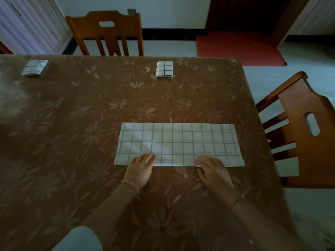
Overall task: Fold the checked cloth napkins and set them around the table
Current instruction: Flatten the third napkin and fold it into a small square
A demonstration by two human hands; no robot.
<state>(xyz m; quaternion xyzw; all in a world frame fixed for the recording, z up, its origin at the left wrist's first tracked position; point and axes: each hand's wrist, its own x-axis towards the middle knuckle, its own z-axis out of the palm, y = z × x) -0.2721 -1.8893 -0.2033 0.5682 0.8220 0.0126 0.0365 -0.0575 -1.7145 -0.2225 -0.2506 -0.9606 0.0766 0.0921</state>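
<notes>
Pressing napkin [178, 144], both hands flat

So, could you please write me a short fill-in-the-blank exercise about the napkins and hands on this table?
1. ____ small folded napkins already lie along the table's far edge.
2. Both hands, left hand and right hand, rest on the ____ edge of the long napkin.
3. The long napkin's shape is a ____.
4. The chair behind the table is made of ____.

Missing words: two; near; rectangle; wood
</notes>
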